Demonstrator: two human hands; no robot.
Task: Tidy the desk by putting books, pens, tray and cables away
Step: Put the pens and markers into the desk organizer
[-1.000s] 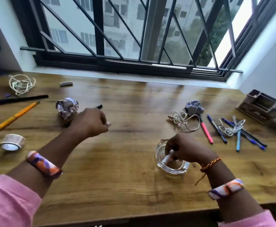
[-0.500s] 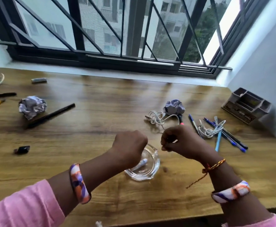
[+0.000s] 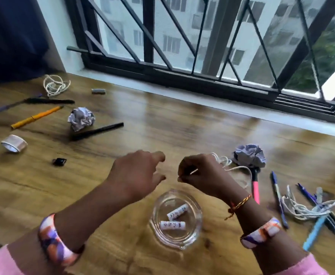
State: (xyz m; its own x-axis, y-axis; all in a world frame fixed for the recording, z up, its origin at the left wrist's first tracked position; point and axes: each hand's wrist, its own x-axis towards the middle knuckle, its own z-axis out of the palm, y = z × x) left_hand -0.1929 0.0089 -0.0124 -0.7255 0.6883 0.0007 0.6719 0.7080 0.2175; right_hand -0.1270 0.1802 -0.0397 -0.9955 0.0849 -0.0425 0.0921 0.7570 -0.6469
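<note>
The step in hand looks like gathering small bits into the glass tray [image 3: 190, 241], so the sound way is to bring each piece low over the rim and let it go there, not from height, since the glass could skid on the desk [image 3: 162, 126]. The tray sits just below both hands, nearer the person, with two small printed rolls [image 3: 175, 218] already lying in it.

The left hand [image 3: 138, 175] hovers above the tray's left side with fingers loosely spread and nothing in it. The right hand [image 3: 200, 175] hovers just beside it, fingers curled, pinching a thin pale sliver (too small to name).

Just past the right hand lies a white cable [image 3: 234, 169], touching a paper ball [image 3: 250, 155]; a pink pen [image 3: 255, 187] lies right of its wrist. Further right, blue pens [image 3: 277, 195] lie tangled with a second cable [image 3: 305, 209].

Left of the left hand lies a black clip [image 3: 59, 161], then a tape roll [image 3: 14, 145]. Beyond, a black pen [image 3: 97, 131] touches another paper ball [image 3: 81, 118]; an orange pen [image 3: 36, 116] and coiled cord [image 3: 55, 87] lie farthest.
</note>
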